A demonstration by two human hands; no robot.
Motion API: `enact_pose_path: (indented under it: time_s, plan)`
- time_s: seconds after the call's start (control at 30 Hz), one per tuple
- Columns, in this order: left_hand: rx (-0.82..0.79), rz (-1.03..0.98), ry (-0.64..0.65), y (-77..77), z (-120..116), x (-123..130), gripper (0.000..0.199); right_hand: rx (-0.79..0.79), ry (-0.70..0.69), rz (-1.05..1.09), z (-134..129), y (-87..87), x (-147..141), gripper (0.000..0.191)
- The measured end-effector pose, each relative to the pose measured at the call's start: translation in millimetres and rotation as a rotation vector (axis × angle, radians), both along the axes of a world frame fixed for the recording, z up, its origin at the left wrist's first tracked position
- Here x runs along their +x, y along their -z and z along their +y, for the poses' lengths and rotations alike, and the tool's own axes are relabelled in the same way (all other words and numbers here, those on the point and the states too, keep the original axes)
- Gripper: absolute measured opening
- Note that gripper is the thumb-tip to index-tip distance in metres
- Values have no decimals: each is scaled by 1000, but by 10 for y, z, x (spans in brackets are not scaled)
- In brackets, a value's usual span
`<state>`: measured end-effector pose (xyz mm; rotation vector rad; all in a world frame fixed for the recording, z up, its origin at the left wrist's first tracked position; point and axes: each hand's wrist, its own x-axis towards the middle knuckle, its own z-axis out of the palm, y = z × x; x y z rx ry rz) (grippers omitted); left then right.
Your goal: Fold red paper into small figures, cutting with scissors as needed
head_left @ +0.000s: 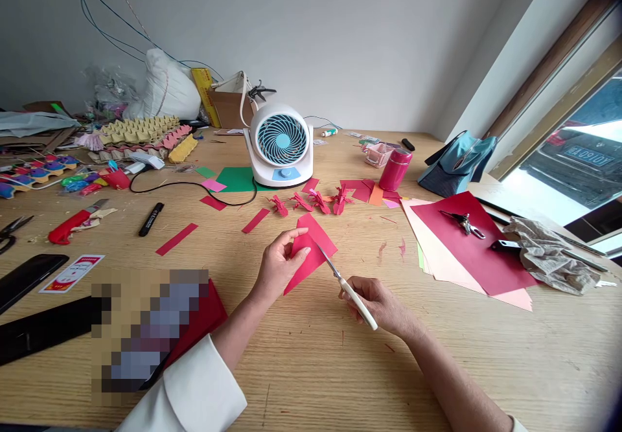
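A sheet of red paper [315, 236] is pinched between the thumb and fingers of my left hand [282, 260]. In my right hand [376, 299] is a pair of white-handled scissors [357, 302], my fingers wrapped round the grips. The scissors' blades lie at the right edge of the red paper, pointing up and left over it. Just beyond the paper stands a row of several folded red paper figures [318, 203]. Narrow red paper strips [177, 239] lie to the left on the wooden table [311, 367].
A white fan [282, 144] stands at the back centre, with a pink cup [395, 170] to its right. Large red sheets [466, 250] with keys lie at right. On the left are a red utility knife [72, 223], a black marker [151, 219] and egg trays [136, 134].
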<state>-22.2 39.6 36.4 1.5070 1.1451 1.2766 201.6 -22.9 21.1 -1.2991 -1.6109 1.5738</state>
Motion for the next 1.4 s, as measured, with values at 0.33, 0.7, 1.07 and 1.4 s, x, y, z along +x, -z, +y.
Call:
enact_pose_path:
  time_s: [0.33,0.7,1.07,1.4]
  plan:
    - [12,39,22,-10,-47,54,41,-12,18,13,10,42,0,33]
    - [-33,-12,47,37,-27,40,50,19,22,-1,12,22,-26,40]
    - [-90,-44,124,43,-74,92,58,-26,40,40,15,47,-27,36]
    - [-94,-43,103,50,-64,87,46,10,59,35,17,26,-40,43]
